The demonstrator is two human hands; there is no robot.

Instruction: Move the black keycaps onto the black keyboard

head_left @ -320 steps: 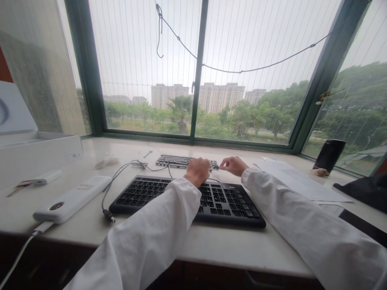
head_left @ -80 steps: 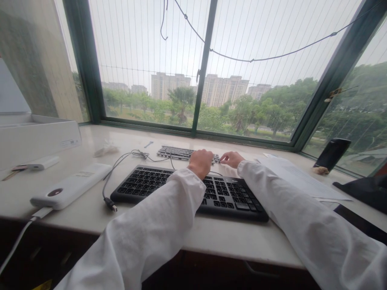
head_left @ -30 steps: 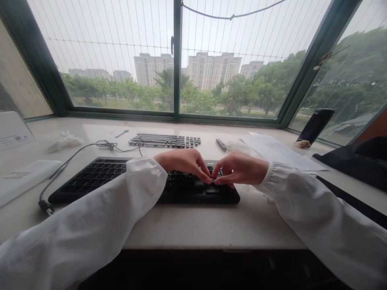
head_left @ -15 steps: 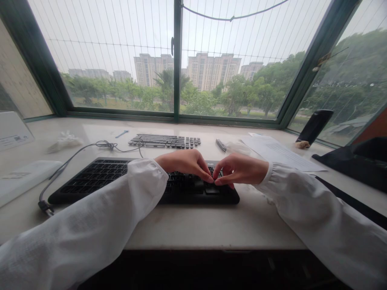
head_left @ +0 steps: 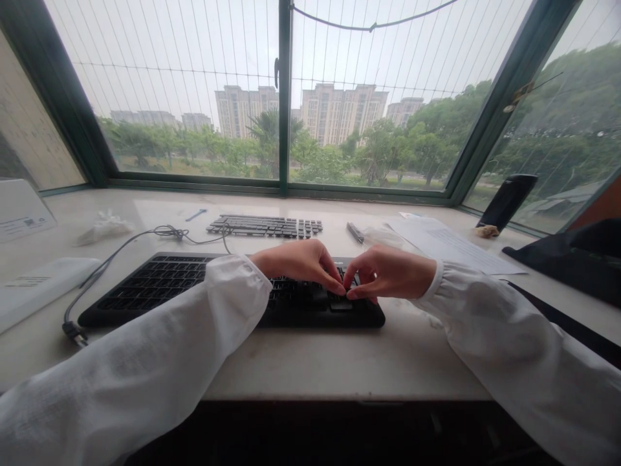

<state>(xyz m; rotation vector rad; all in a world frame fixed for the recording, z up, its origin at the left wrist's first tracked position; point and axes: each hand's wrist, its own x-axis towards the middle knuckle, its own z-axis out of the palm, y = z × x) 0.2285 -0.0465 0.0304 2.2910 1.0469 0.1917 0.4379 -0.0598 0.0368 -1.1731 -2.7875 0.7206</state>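
Observation:
A black keyboard (head_left: 155, 285) lies on the white counter, its keycaps off over much of its left part. Over its right end, my left hand (head_left: 308, 262) and my right hand (head_left: 388, 275) meet with their fingertips almost touching. Both hands are closed in a pinch above the number pad area. Whatever sits between the fingertips is too small and too covered to make out. Behind the keyboard, the removed black keycaps (head_left: 264, 226) are laid out in rows.
A grey cable (head_left: 140, 236) runs left of the keyboard. A small blue tool (head_left: 195, 215), a clear plastic bag (head_left: 104, 228) and a white box (head_left: 39, 288) are at left. Farther right are a dark slim object (head_left: 355, 233), printed paper (head_left: 451, 243) and a leaning black object (head_left: 507, 204).
My right hand has shifted very slightly to the right, its fingers still pinched beside my left hand. The keyboard and the laid-out keycaps stay in place.

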